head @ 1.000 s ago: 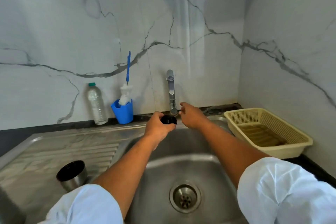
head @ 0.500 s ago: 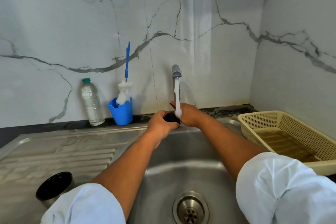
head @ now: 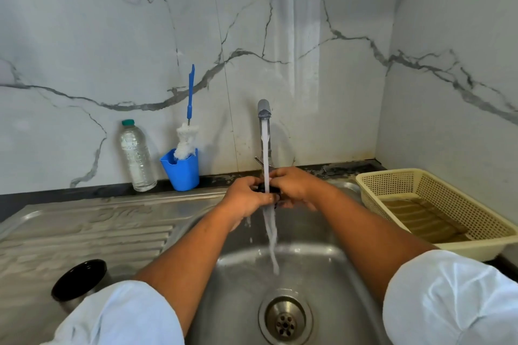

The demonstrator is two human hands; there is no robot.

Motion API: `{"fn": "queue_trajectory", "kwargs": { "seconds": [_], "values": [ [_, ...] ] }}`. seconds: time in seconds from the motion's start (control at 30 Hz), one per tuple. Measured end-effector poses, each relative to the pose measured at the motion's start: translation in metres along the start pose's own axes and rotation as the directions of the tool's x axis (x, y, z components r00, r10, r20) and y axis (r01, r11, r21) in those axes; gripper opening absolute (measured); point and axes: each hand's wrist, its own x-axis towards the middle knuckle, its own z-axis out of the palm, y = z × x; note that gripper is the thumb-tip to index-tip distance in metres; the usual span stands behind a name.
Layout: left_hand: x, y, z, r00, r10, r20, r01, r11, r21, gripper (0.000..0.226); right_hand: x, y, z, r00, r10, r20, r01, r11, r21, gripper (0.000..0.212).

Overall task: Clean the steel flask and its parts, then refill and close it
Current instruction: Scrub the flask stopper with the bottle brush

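Both hands (left, right) around cap

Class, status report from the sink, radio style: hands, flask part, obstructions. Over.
Hands: left hand and right hand grip black cap under running tap. Open flask on drainboard, partly behind left sleeve. Nothing blocking the hands.

The person wears a white top. Its left sleeve and right sleeve are loose and wrinkly.
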Motion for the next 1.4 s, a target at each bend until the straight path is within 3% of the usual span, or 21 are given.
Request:
{"fn": "queue_trajectory", "kwargs": {
  "seconds": [0.1,0.23,0.33,0.43,0.53,0.73,0.83,0.93,1.03,1.23,1.33,1.4],
  "values": [
    [-0.005,0.001,-0.001,1.000,0.008,0.020,-0.009,0.999,0.050,0.041,-0.012,0.002,0.002,0.989,0.061,0.136,-0.077,0.990,0.116,0.026],
    [-0.006,0.003,-0.005,0.998,0.003,0.061,-0.011,0.991,0.131,0.055,-0.016,0.006,0.008,0.996,0.034,0.084,-0.044,0.992,0.122,0.044],
    [-0.003,0.009,-0.014,0.983,-0.047,0.178,0.017,0.986,0.164,0.067,-0.018,0.007,0.011,1.000,0.025,0.009,-0.026,0.996,0.084,0.031],
    [0.012,0.017,-0.022,0.999,-0.010,0.051,-0.005,0.959,0.285,0.074,-0.022,0.006,0.010,1.000,0.014,-0.026,-0.011,0.996,0.089,0.021],
    [0.030,0.025,-0.023,0.999,-0.004,-0.054,0.016,0.975,0.223,0.074,-0.026,0.004,0.007,0.999,-0.002,-0.039,0.003,1.000,0.026,0.039],
    [0.047,0.026,-0.002,0.999,-0.009,-0.051,0.004,0.996,-0.084,0.028,-0.032,0.006,-0.002,0.995,-0.014,-0.095,-0.001,0.987,-0.162,0.052],
    [0.049,0.024,0.002,0.998,0.050,0.023,-0.048,0.993,-0.105,0.053,-0.034,0.007,-0.009,0.992,-0.037,-0.122,0.009,0.975,-0.222,0.046],
    [0.046,0.026,0.001,0.989,0.060,0.136,-0.058,0.998,-0.018,0.084,-0.038,0.006,-0.011,0.991,-0.057,-0.120,0.022,0.961,-0.275,0.049],
    [0.044,0.025,-0.004,0.982,0.023,0.188,-0.044,0.993,0.105,0.094,-0.044,0.003,-0.009,0.990,-0.082,-0.116,0.037,0.938,-0.344,0.051],
    [0.033,0.029,-0.010,0.970,-0.015,0.243,-0.058,0.955,0.292,0.099,-0.063,-0.009,-0.008,0.986,-0.093,-0.140,0.018,0.889,-0.458,0.045],
    [0.019,0.028,-0.016,0.970,-0.034,0.240,-0.076,0.896,0.437,0.099,-0.072,-0.017,-0.009,0.983,-0.114,-0.147,0.034,0.889,-0.456,0.032],
    [0.007,0.027,-0.022,0.965,-0.019,0.261,-0.115,0.865,0.488,0.092,-0.077,-0.021,-0.007,0.982,-0.127,-0.138,0.054,0.895,-0.443,0.034]
  ]
}}
